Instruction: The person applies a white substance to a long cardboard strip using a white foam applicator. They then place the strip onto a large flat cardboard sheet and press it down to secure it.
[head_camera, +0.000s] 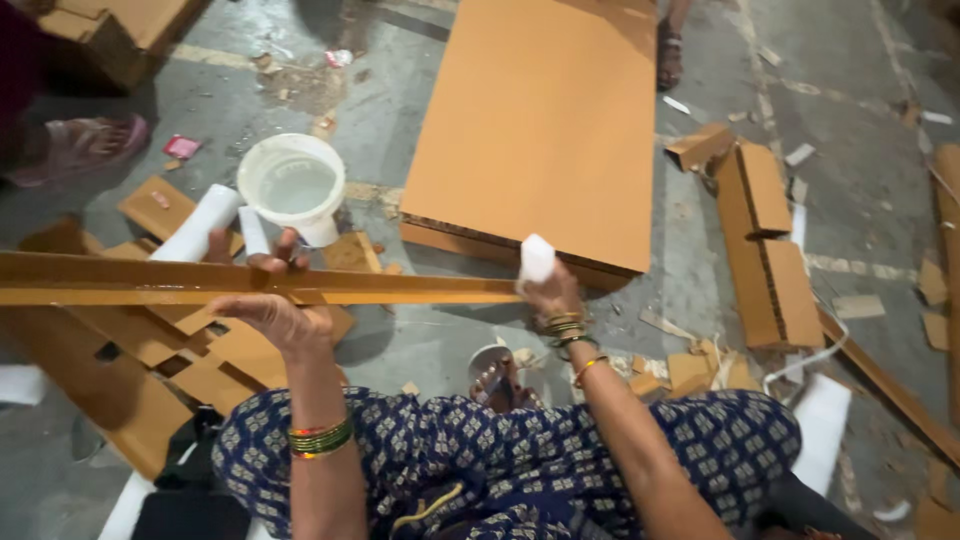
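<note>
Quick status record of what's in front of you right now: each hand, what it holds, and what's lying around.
left hand: grips a long cardboard strip from below, holding it level across the view
right hand: holds a small white pad pressed at the strip's right end
white bucket: on the floor beyond the strip, pale liquid inside
cardboard sheet stack: flat on the floor, ahead
folded cardboard pieces: on the floor to the right
floor: grey concrete, littered with scraps
other people: sandalled feet at top left and top centre
</note>
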